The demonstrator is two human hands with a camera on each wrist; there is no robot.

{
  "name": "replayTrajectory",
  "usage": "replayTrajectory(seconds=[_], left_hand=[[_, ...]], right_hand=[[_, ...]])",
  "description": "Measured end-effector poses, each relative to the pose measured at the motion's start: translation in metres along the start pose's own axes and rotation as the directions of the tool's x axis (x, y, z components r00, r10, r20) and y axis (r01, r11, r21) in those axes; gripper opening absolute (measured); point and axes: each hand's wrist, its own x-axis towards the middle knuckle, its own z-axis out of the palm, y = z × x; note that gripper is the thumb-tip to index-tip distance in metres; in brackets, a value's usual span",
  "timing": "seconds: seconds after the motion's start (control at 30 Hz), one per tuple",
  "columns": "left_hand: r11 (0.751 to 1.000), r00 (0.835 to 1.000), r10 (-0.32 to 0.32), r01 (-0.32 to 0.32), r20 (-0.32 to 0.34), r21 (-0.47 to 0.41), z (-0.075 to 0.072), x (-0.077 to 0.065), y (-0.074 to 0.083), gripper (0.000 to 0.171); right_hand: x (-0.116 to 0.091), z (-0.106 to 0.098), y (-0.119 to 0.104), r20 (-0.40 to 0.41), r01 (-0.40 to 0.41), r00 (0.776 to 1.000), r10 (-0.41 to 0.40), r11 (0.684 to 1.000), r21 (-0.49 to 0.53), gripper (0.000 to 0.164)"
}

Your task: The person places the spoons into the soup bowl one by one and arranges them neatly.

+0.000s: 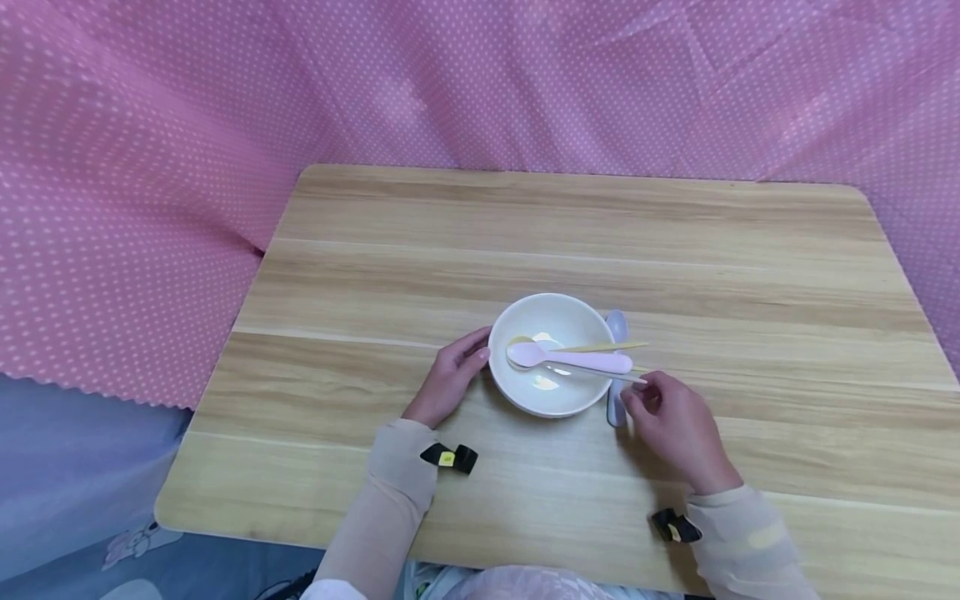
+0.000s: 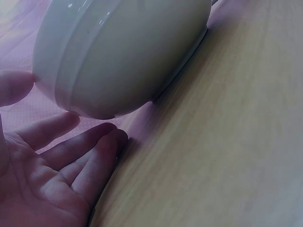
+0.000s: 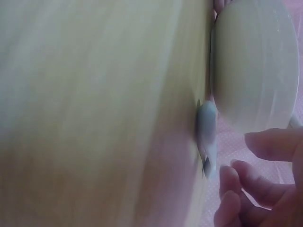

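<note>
A white bowl (image 1: pixel 551 400) stands upright on the table. In it lie a lilac spoon (image 1: pixel 592 361), a thin yellow handle (image 1: pixel 603 347) and a slim pale handle (image 1: pixel 626 377), their ends reaching past the right rim. Just right of the bowl, a blue-grey spoon (image 1: pixel 617 408) lies on the tabletop. My left hand (image 1: pixel 452 375) touches the bowl's left side with fairly straight fingers (image 2: pixel 52 130). Close to the pale handle's end is my right hand (image 1: pixel 678 425). The right wrist view shows a gap between its thumb and fingers, with nothing held there.
The wooden table (image 1: pixel 360 275) has rounded corners. A pink dotted cloth (image 1: pixel 480 83) hangs behind it and along its left side. Both wrists wear black straps (image 1: pixel 450 457). The person's lap is at the front edge.
</note>
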Motion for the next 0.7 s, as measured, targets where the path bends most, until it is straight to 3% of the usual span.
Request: replayTrajectory(seconds=[0.27, 0.63, 0.7], left_hand=[[1.0, 1.0, -0.001, 0.001, 0.006, 0.006, 0.0, 0.0, -0.001, 0.045], [1.0, 1.0, -0.005, 0.005, -0.001, 0.009, 0.001, -0.001, 0.001, 0.045], [1.0, 1.0, 0.01, -0.01, -0.011, 0.006, 0.001, 0.002, -0.009, 0.045]], right_hand=[[0.001, 0.005, 0.0, 0.083, -0.026, 0.996, 0.028, 1.0, -0.015, 0.025], [0.003, 0.013, 0.004, 0.084, -0.044, 0.995, 0.048, 0.998, -0.043, 0.035], [0.003, 0.014, 0.003, 0.088, -0.059, 0.994, 0.063, 0.997, -0.043, 0.036]])
